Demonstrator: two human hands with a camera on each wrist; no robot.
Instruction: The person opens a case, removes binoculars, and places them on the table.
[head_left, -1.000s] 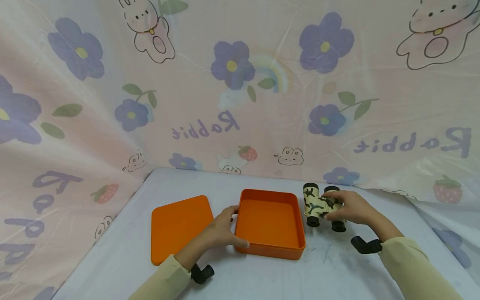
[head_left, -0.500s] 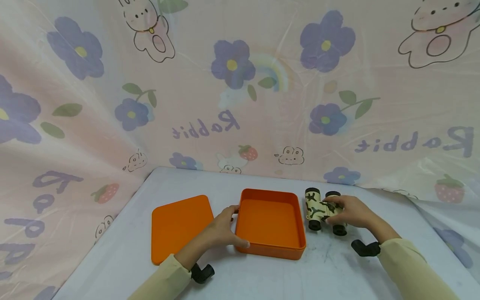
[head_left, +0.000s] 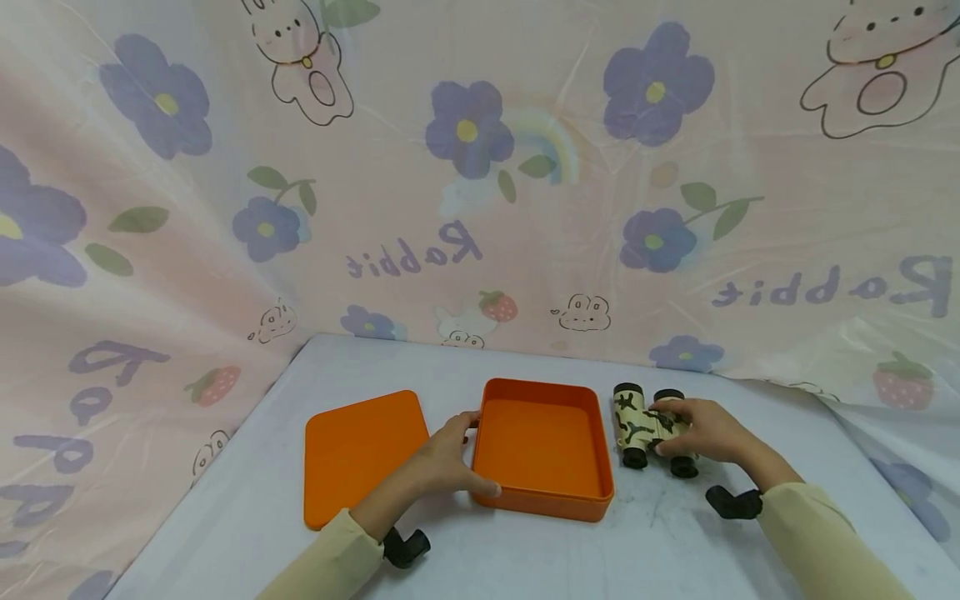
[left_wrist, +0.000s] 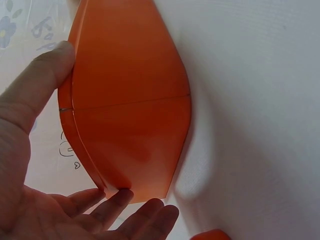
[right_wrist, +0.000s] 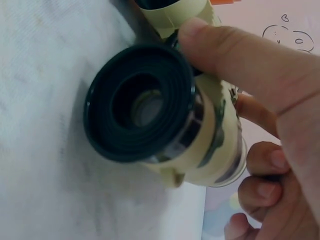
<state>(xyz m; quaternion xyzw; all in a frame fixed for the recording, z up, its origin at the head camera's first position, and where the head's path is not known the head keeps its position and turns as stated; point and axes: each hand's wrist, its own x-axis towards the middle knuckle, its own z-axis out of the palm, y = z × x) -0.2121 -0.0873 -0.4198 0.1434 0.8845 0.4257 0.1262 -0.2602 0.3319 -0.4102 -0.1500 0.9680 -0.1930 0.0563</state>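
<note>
An open orange box [head_left: 542, 504] sits on the table, nothing inside it. My left hand [head_left: 441, 462] spans the box's left side, thumb at the near corner of the rim and fingertips towards the far one. Up close in the left wrist view, the box's side wall [left_wrist: 130, 65] lies between the thumb and the fingers. To the right of the box, camouflage-patterned toy binoculars [head_left: 634, 425] lie with their black-ringed ends facing me. My right hand [head_left: 708, 429] grips their right barrel [right_wrist: 200, 145], thumb near the middle bridge and fingers on the far side.
A flat orange lid [head_left: 360, 458] lies left of the box, partly behind my left forearm. Black wrist mounts [head_left: 405, 548] stick out below both hands. A printed curtain [head_left: 480, 208] hangs along the back and left edges of the white table [head_left: 525, 558].
My right hand has drawn the binoculars a little towards me and slightly to the right. The left hand, the box and the lid stay where they were.
</note>
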